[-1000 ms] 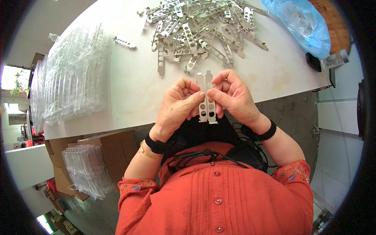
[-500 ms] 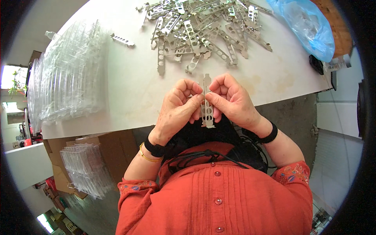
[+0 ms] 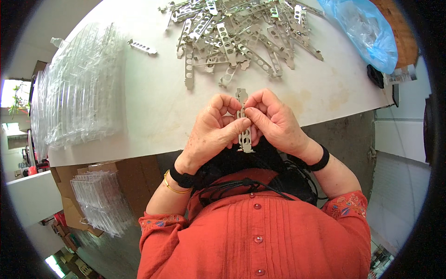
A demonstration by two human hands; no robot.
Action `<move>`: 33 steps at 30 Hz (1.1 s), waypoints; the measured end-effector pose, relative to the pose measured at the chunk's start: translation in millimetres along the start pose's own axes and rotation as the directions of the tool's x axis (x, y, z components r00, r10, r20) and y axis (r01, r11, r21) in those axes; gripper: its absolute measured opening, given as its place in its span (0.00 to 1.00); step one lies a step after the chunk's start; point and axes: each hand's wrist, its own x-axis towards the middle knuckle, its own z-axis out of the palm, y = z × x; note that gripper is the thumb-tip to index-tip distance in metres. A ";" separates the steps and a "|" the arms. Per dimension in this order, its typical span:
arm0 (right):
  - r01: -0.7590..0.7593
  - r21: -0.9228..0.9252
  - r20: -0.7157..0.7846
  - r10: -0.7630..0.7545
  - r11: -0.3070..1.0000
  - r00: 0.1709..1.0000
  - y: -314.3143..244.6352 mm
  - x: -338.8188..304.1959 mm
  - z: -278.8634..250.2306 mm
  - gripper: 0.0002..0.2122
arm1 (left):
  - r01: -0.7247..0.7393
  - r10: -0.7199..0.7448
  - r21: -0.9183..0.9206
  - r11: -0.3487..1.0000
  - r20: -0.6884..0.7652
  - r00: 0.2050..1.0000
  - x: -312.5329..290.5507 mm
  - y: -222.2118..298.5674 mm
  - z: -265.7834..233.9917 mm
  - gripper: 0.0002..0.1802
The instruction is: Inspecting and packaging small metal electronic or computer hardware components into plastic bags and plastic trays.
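Observation:
Between my two hands a slim silver metal slot bracket (image 3: 245,143) with a row of round holes stands roughly upright, just off the table's front edge. My left hand (image 3: 211,123) pinches its left side, thumb across the front and fingers curled. From the other side my right hand (image 3: 276,120) grips it, thumb and forefinger meeting near the middle. Fingers cover the bracket's central part, and I cannot tell whether a second bracket lies against it. Beyond my hands, a loose heap of similar brackets (image 3: 227,44) covers the back of the table.
A single bracket (image 3: 142,47) lies apart, left of the heap. Clear plastic trays (image 3: 83,88) are stacked on the white table's (image 3: 162,111) left side; more trays (image 3: 102,200) sit below on cardboard (image 3: 139,179). At the back right are a blue plastic bag (image 3: 360,30) and a black object (image 3: 375,76).
The held bracket has turned slightly and tilted, its upper end shifting left between my fingers. Both hands keep their pinch in nearly the same place.

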 end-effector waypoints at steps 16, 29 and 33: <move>0.020 0.079 -0.064 -0.015 0.997 0.998 1.5 0.6 -6.0 0.11 | 0.009 -0.009 -0.006 1.000 -0.010 1.000 -4.5 0.4 2.6 0.14; -0.108 0.216 0.022 0.106 0.970 0.994 -5.8 -2.8 -21.6 0.08 | -0.098 0.099 -0.036 0.995 0.025 0.995 -13.0 -6.5 7.3 0.13; -0.002 0.304 -0.108 0.036 0.953 0.994 -7.9 -12.2 -30.0 0.08 | -0.123 0.146 0.216 0.969 -0.095 0.985 -24.2 4.1 -1.8 0.18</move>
